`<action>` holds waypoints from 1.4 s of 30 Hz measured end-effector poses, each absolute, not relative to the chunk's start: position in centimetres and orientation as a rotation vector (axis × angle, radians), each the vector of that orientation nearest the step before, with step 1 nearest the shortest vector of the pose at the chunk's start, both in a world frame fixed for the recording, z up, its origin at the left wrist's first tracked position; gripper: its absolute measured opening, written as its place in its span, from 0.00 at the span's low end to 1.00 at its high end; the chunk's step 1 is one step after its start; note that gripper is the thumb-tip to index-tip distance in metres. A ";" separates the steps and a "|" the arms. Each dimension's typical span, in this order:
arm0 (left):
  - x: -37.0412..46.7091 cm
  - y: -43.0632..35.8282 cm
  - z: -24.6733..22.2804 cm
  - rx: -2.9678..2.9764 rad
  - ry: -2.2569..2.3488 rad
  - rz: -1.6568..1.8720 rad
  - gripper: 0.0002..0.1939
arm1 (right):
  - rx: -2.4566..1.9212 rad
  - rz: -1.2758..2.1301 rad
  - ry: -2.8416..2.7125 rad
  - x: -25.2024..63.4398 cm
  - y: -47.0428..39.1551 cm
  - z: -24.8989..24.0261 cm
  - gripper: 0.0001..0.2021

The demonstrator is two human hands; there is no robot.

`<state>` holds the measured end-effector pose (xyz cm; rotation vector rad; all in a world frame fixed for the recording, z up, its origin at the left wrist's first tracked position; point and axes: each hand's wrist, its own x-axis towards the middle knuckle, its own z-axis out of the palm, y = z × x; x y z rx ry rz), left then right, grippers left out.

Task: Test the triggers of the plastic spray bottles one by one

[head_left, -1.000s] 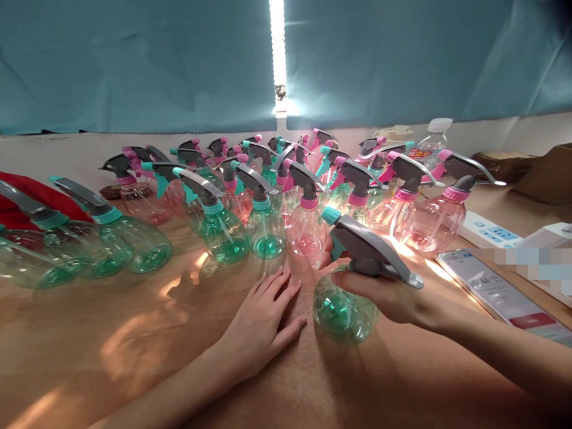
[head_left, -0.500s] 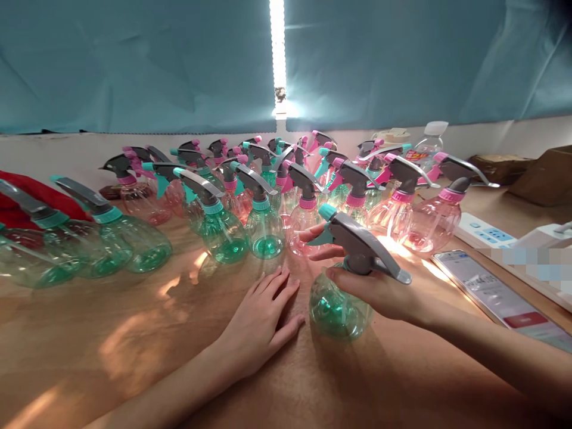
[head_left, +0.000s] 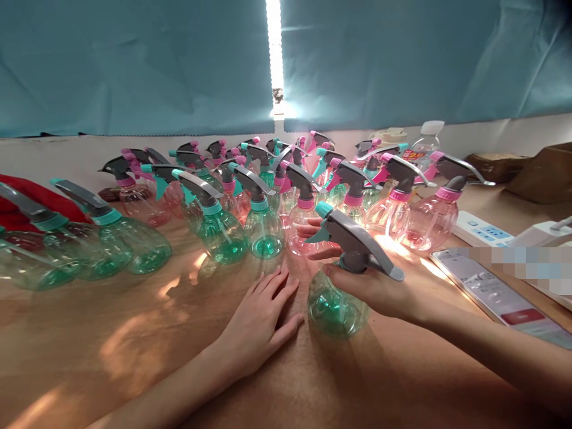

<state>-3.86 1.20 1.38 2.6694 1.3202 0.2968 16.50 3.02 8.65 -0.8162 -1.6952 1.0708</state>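
Observation:
My right hand (head_left: 370,289) is wrapped round the neck of a green spray bottle (head_left: 337,310) with a grey and teal trigger head, near the middle front. The bottle stands upright on the wooden table (head_left: 192,333). My left hand (head_left: 263,319) lies flat on the wood to its left, fingers spread, holding nothing. Just behind are a green bottle (head_left: 264,235) with a teal collar and a pink bottle (head_left: 304,229), partly hidden by my right fingers.
Several green and pink spray bottles stand in rows behind. More green ones (head_left: 147,247) are at the left by a red cloth (head_left: 40,199). At the right lie a phone (head_left: 487,289), a power strip (head_left: 482,229) and a brown bag (head_left: 543,179).
The view has shifted very slightly. My right hand and the green bottle appear a little further left; the left hand stays in place.

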 end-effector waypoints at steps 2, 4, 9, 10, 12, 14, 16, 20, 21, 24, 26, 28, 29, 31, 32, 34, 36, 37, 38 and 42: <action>-3.8 1.2 1.5 2.662 1.318 0.288 0.26 | -0.814 1.077 -1.682 16.5 3.1 8.6 0.24; -3.8 1.1 1.6 2.661 1.316 0.284 0.26 | -0.811 1.053 -1.677 16.5 3.0 8.6 0.25; -3.9 1.1 1.4 2.666 1.318 0.302 0.26 | -0.839 1.030 -1.679 16.4 2.9 8.7 0.24; -3.9 1.1 1.4 2.669 1.318 0.309 0.26 | -0.840 1.031 -1.675 16.4 2.9 8.7 0.23; -4.0 1.1 1.3 2.672 1.316 0.319 0.26 | -0.848 1.024 -1.670 16.3 2.8 8.7 0.23; -4.0 1.1 1.3 2.671 1.314 0.328 0.26 | -0.867 1.021 -1.674 16.2 2.8 8.7 0.23; -3.9 1.1 1.3 2.669 1.314 0.334 0.26 | -0.883 1.023 -1.680 16.2 2.8 8.7 0.22; -3.9 1.0 1.3 2.665 1.316 0.331 0.26 | -0.877 1.029 -1.695 16.3 2.8 8.7 0.24; -3.9 1.0 1.3 2.666 1.315 0.331 0.26 | -0.877 1.026 -1.697 16.3 2.8 8.8 0.24; -3.9 1.1 1.2 2.667 1.311 0.341 0.26 | -0.875 1.005 -1.709 16.4 2.8 8.8 0.25; -3.9 1.1 1.2 2.664 1.310 0.352 0.26 | -0.880 0.985 -1.728 16.5 2.8 8.8 0.26; -4.0 1.1 1.1 2.662 1.307 0.363 0.26 | -0.878 0.949 -1.754 16.6 2.9 8.7 0.27; -4.0 1.1 1.1 2.663 1.306 0.367 0.26 | -0.874 0.931 -1.763 16.7 3.0 8.6 0.27; -4.0 1.1 1.1 2.665 1.307 0.365 0.26 | -0.864 0.901 -1.778 16.7 3.1 8.5 0.28; -4.0 1.1 1.1 2.666 1.309 0.361 0.26 | -0.863 0.893 -1.783 16.7 3.1 8.4 0.28; -4.0 1.1 1.1 2.668 1.313 0.351 0.26 | -0.869 0.890 -1.786 16.7 3.2 8.3 0.28; -3.9 1.1 1.2 2.669 1.314 0.341 0.26 | -0.870 0.890 -1.785 16.7 3.2 8.3 0.28; -3.9 1.1 1.2 2.669 1.315 0.339 0.26 | -0.873 0.893 -1.784 16.7 3.2 8.4 0.28; -3.9 1.1 1.2 2.669 1.315 0.339 0.26 | -0.880 0.899 -1.783 16.7 3.2 8.4 0.28; -3.9 1.0 1.3 2.661 1.312 0.329 0.26 | -0.902 0.922 -1.777 16.6 3.1 8.8 0.27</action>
